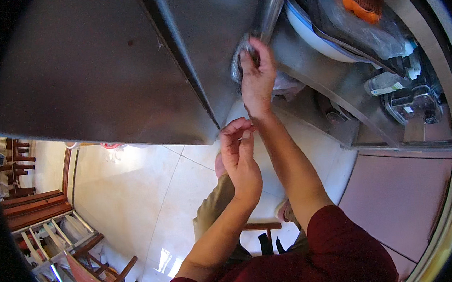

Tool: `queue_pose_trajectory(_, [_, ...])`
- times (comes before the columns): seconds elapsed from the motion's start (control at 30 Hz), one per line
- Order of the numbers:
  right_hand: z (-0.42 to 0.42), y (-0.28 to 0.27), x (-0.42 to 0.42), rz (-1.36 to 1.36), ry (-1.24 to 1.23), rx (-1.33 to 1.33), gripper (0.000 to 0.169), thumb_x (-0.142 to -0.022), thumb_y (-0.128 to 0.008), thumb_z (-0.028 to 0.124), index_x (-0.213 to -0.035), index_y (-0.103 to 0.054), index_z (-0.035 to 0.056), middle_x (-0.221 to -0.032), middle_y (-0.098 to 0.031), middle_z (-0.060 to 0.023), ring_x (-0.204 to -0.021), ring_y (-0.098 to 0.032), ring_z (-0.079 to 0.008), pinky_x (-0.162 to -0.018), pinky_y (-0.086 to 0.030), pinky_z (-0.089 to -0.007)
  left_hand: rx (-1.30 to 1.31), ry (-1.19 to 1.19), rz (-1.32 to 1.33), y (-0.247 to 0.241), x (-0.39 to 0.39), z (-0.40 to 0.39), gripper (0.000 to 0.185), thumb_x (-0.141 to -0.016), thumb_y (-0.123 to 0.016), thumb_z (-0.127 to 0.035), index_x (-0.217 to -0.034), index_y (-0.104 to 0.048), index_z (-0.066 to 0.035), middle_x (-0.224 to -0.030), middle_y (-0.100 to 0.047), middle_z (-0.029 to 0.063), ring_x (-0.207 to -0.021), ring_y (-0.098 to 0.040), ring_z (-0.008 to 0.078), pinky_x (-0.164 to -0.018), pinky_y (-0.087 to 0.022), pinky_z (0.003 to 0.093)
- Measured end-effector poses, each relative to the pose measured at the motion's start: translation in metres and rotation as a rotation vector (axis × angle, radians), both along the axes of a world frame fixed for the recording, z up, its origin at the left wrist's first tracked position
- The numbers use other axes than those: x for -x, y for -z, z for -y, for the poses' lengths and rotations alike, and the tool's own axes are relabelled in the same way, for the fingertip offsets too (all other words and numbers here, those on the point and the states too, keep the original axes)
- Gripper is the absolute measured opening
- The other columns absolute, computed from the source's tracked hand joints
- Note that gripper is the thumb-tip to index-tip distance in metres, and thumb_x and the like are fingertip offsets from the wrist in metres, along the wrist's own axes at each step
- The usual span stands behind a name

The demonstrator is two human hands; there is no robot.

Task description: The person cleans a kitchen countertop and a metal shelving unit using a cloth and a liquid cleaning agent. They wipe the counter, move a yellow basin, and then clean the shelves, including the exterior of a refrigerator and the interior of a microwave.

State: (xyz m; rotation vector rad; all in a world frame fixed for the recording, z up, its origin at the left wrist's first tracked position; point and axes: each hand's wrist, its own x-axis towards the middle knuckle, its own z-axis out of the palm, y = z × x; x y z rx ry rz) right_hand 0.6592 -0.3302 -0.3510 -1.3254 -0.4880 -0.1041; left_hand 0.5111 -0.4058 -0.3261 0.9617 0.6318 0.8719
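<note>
My right hand (259, 79) grips a silvery scouring pad (237, 63), seemingly steel wool, against a grey metal panel (214, 35). A round metal post or leg (275, 8) rises just beyond the pad. Below, my left hand (241, 159) has its fingers half curled and the thumb apart, with nothing visible in it. Its fingertips come close to my right wrist; whether they touch is unclear. To the left of a dark seam (183, 71), a broad metal panel (99, 71) bears small spots.
On the right, metal shelves (324, 91) hold a white basin (313, 36), plastic bags (383, 31), a bottle (383, 84) and clear containers (414, 104). Pinkish cabinet doors (399, 199) stand beneath. A ladder (56, 239) and wooden stool (94, 280) occupy the lower left of the tiled floor (167, 200).
</note>
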Motion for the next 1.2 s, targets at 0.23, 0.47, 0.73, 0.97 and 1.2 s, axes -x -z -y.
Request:
queue_pose_trajectory(0.23, [0.005,0.148,-0.010,-0.056,0.221,0.271,0.030,-0.084,-0.061,-0.006,-0.113,-0.058,0.0024,-0.109,-0.059,-0.0156,-0.106,-0.056,-0.0314,-0.098,-0.042,-0.0397,-0.032,0.082,-0.018,-0.014,-0.006,0.013,0.019,-0.100,-0.053,-0.012,-0.116,-0.055,-0.005,-0.114,-0.061,0.0053,-0.105,-0.056,0.0142,-0.092,-0.040,0.0302])
queue_pose_trajectory(0.47, [0.000,-0.031,0.024,0.063,-0.064,-0.130,0.029,-0.089,-0.064,-0.003,-0.117,-0.056,0.0032,-0.112,-0.050,-0.0084,-0.101,-0.055,-0.0183,-0.087,-0.048,-0.0284,-0.025,-0.076,-0.047,-0.003,0.025,0.005,0.017,-0.099,-0.053,-0.014,-0.115,-0.056,-0.006,-0.112,-0.060,0.0048,-0.103,-0.056,0.0146,-0.091,-0.040,0.0306])
queue_pose_trajectory(0.73, [-0.006,-0.028,0.033,0.423,0.148,-0.084,0.025,-0.086,-0.063,-0.004,-0.110,-0.059,0.0035,-0.112,-0.056,-0.0119,-0.106,-0.055,-0.0267,-0.094,-0.043,-0.0352,0.035,-0.100,-0.011,-0.018,0.041,-0.006,0.021,-0.102,-0.053,-0.013,-0.121,-0.053,-0.006,-0.117,-0.057,0.0052,-0.103,-0.052,0.0124,-0.090,-0.040,0.0267])
queue_pose_trajectory(0.97, [0.000,0.161,0.042,-0.120,0.152,0.241,0.030,-0.090,-0.058,-0.003,-0.119,-0.056,0.0037,-0.115,-0.056,-0.0070,-0.104,-0.055,-0.0191,-0.094,-0.043,-0.0325,-0.004,-0.034,-0.060,-0.010,0.034,-0.003,0.020,-0.101,-0.052,-0.016,-0.118,-0.055,-0.006,-0.113,-0.059,0.0046,-0.104,-0.055,0.0136,-0.093,-0.040,0.0305])
queue_pose_trajectory(1.2, [-0.014,-0.144,-0.004,0.632,0.199,-0.162,0.032,-0.090,-0.059,0.008,-0.121,-0.062,0.0045,-0.124,-0.056,-0.0158,-0.115,-0.055,-0.0306,-0.102,-0.041,-0.0371,0.073,-0.072,-0.081,-0.003,0.037,-0.003,0.019,-0.100,-0.053,-0.016,-0.116,-0.056,-0.009,-0.112,-0.061,0.0036,-0.103,-0.056,0.0132,-0.089,-0.040,0.0303])
